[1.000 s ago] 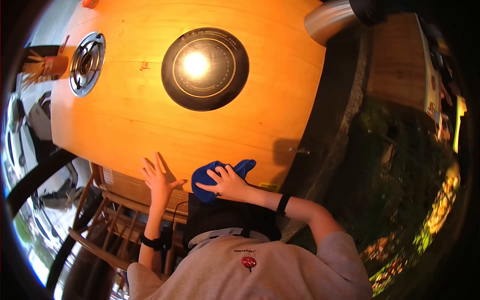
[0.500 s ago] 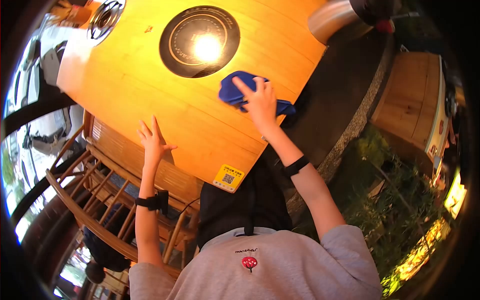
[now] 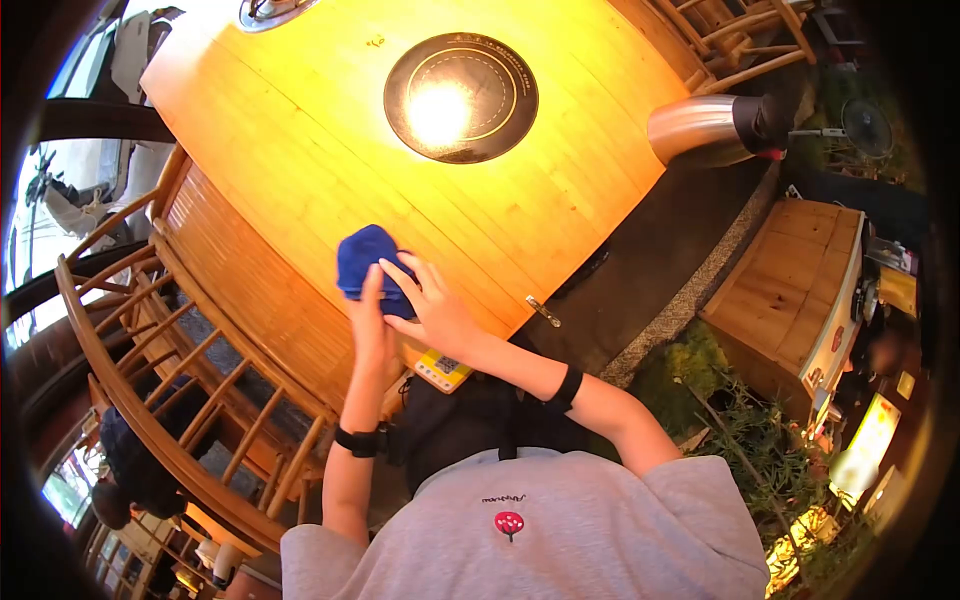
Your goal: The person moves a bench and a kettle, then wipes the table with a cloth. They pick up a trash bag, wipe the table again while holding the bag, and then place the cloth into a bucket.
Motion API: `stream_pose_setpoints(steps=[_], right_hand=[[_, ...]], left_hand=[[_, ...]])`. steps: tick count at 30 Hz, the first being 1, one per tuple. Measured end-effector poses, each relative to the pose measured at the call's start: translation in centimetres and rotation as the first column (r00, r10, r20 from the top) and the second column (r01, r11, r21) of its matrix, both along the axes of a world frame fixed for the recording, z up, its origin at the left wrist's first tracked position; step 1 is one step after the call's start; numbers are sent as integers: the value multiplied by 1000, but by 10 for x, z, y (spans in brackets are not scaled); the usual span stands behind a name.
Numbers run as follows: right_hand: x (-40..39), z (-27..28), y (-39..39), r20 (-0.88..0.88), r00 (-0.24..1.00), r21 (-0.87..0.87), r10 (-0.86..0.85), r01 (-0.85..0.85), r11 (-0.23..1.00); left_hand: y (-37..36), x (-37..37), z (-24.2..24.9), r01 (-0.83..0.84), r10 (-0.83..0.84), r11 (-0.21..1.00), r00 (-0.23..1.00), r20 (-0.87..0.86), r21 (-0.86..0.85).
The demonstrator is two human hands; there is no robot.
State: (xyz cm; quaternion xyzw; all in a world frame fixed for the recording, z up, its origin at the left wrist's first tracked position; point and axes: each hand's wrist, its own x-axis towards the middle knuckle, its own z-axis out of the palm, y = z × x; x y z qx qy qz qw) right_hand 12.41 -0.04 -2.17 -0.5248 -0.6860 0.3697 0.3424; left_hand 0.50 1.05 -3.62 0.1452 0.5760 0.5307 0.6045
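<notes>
Now both hands on blue cloth

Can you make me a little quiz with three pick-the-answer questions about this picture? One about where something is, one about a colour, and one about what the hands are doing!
1. Where is the black round plate?
A. set in the wooden table top
B. on the chair
C. on the ground

2. What colour is the cloth?
A. red
B. blue
C. white

3. What are the left hand and right hand doing?
A. both resting flat on the table
B. both holding the cloth
C. both hanging free, touching nothing

Answers:
1. A, the dark disc sits in the middle of the table top.
2. B, the bunched cloth is deep blue.
3. B, both hands' fingers are on the cloth at the table's near edge.
</notes>
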Motion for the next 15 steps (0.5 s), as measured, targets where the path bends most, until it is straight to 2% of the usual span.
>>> stream_pose_setpoints(steps=[1,2,3,4,5,6,8,9,10,12,15], right_hand=[[12,6,-3,-23,997,-40,78,-78,996],[28,10,-8,-24,997,-88,76,-78,993],[45,15,-10,-27,997,-125,73,-76,989],[64,18,-11,-35,997,-159,69,-74,985],[85,14,-15,-33,999,-161,26,-31,986],[108,9,-19,-31,999,-165,-18,13,986],[157,8,-22,6,996,-215,-93,92,972],[181,7,-26,19,993,-212,-116,117,970],[205,6,-29,32,990,-206,-141,144,968],[252,3,-39,7,987,-171,-162,161,972],[325,3,-59,20,985,-196,-172,173,965]], left_hand=[[-5,-24,-13,51,-51,999,972,-228,-4],[-12,-41,-25,96,-94,995,890,-445,-18],[-14,-40,-12,96,-99,995,785,-612,-38],[-19,-42,2,90,-104,994,644,-758,-60],[-33,-48,-12,151,-87,988,431,-898,-23],[-44,-41,-12,129,-177,981,325,-929,-142],[-70,-24,-46,95,-201,976,34,-979,-197],[-72,-11,-45,129,-250,955,-126,-960,-266],[-76,7,-44,88,-388,902,-268,-882,-423],[-84,43,-48,34,-377,909,-359,-854,-416],[-88,98,-52,-11,-311,950,-150,-939,-313]])
